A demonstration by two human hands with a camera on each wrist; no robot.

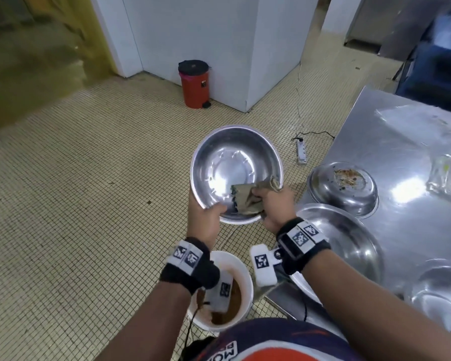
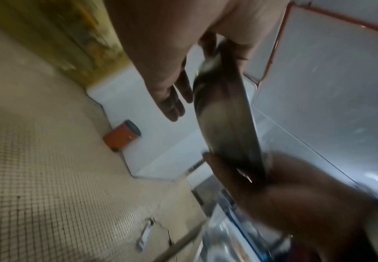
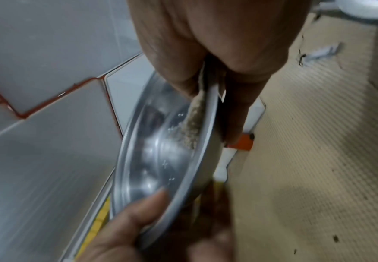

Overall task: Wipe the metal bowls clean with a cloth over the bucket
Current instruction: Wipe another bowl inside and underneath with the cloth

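A shiny metal bowl (image 1: pixel 229 165) is held up over the tiled floor, tilted with its inside toward me. My left hand (image 1: pixel 214 212) grips its near-left rim, thumb inside and fingers behind. My right hand (image 1: pixel 266 199) pinches a brownish cloth (image 1: pixel 245 200) against the near-right inner wall and rim. The right wrist view shows the cloth (image 3: pixel 194 124) lying inside the bowl (image 3: pixel 152 159) with fingers (image 3: pixel 235 115) on the outside. In the left wrist view the bowl (image 2: pixel 226 115) is edge-on. The white bucket (image 1: pixel 248 282) of brown water stands below my left wrist, nearer me than the bowl.
On the steel table (image 1: pixel 375 131) at the right stand an upturned bowl with food residue (image 1: pixel 343 188), a large bowl (image 1: pixel 349 246) and another bowl (image 1: pixel 443 303). A red pedal bin (image 1: pixel 193 83) stands by the white pillar. A power strip (image 1: pixel 301 152) lies on the floor.
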